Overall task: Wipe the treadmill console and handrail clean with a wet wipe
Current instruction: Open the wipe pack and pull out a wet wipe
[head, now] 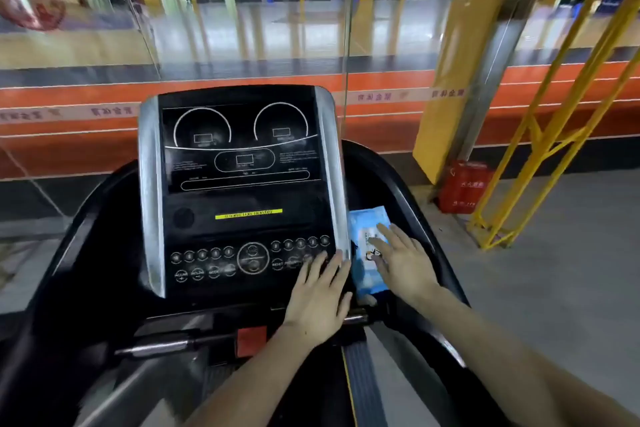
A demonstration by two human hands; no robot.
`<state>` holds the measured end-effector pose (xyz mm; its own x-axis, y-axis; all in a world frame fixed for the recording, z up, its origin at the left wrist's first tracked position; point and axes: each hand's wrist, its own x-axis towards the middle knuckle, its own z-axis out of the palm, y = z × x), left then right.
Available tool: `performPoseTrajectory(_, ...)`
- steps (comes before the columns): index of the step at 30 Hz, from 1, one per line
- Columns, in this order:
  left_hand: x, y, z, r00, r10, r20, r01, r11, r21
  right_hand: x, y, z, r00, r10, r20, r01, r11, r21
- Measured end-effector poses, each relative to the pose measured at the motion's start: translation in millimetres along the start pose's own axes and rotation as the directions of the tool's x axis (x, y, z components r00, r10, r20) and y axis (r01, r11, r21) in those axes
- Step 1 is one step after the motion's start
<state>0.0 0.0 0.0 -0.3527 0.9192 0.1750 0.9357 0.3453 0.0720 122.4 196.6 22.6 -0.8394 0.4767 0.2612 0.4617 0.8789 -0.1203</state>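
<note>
The black treadmill console (239, 184) with silver side strips fills the middle of the view. A blue and white pack of wet wipes (365, 229) lies in the tray just right of the console. My right hand (403, 263) is spread flat over the pack, fingers apart, touching or just above it. My left hand (320, 295) lies open over the console's lower right corner near the buttons, holding nothing. The black right handrail (408, 191) curves past the pack. The left handrail (86, 218) curves down the other side.
A silver grip bar (162, 345) and a red safety tag (251, 340) sit below the console. The grey belt (363, 388) runs underneath. Glass wall ahead. A yellow padded pillar (453, 80), yellow metal frame (540, 135) and red box (464, 187) stand to the right.
</note>
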Motion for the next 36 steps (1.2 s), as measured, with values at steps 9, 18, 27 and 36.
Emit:
performPoseTrajectory(9,17,9,31,0.995,0.091,0.049,-0.092,0.995,0.029,36,42,20,0.91,-0.349,0.224,0.355,0.935,0.016)
performPoseTrajectory(18,23,13,44,0.991,0.101,0.086,-0.106,0.993,0.057,48,49,17,0.886,-0.45,0.112,0.45,0.892,0.028)
performPoseTrajectory(27,25,16,43,0.992,0.114,0.059,-0.118,0.99,0.077,35,65,11,0.941,-0.319,-0.11,0.337,0.908,0.25)
performPoseTrajectory(36,44,20,31,0.991,0.113,0.073,-0.122,0.983,0.138,30,86,9,0.921,-0.369,-0.126,0.378,0.924,0.055)
